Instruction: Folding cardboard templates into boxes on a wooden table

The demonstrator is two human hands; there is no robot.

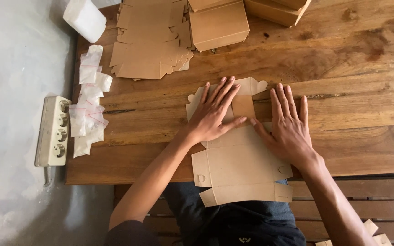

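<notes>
Left hand [213,116] and right hand [289,124] are pressed flat, fingers spread and gripping nothing, on the far half of the unfolded cardboard box blank [240,171], whose long axis is run from the wooden table [352,77] edge toward the body.

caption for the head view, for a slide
Both hands press a flat cardboard box blank on a wooden table.
</notes>
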